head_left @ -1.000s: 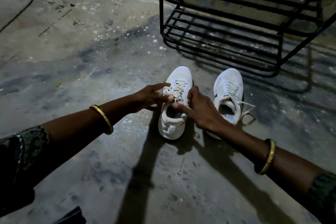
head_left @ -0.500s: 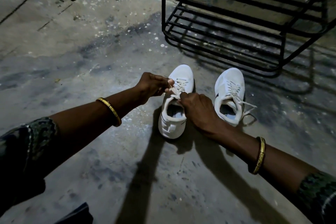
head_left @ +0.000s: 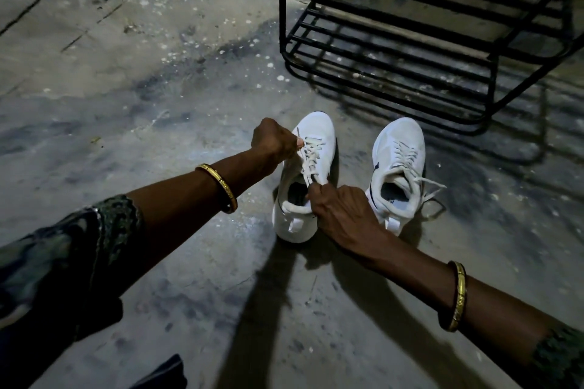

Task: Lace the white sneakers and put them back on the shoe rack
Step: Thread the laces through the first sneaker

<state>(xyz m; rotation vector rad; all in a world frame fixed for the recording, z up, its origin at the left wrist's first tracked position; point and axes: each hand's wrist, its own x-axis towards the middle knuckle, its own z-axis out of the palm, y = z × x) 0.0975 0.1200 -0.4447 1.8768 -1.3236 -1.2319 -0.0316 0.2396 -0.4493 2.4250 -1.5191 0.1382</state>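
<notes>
Two white sneakers stand side by side on the concrete floor [head_left: 158, 88], toes pointing away toward a black metal rack [head_left: 410, 50] that stands just beyond them, at the far right. The left sneaker [head_left: 319, 139] is being laced: the left hand [head_left: 273, 140], at the sneaker's far left side, has its fingers closed in a pinch on a lace [head_left: 308, 158] end near the toe. The right hand [head_left: 343, 215], at the near right edge of the same sneaker's opening, has its grip closed on the lace near the tongue. The lace crosses in several rows between the two hands. The right sneaker [head_left: 398, 164] stands apart from both hands, already laced, with loose lace ends trailing onto the floor at its right. Each wrist carries a gold bangle [head_left: 221, 186], and dark patterned sleeves cover the upper forearms. Both rack shelves in view hold no sneaker; long arm shadows fall on the near floor.
</notes>
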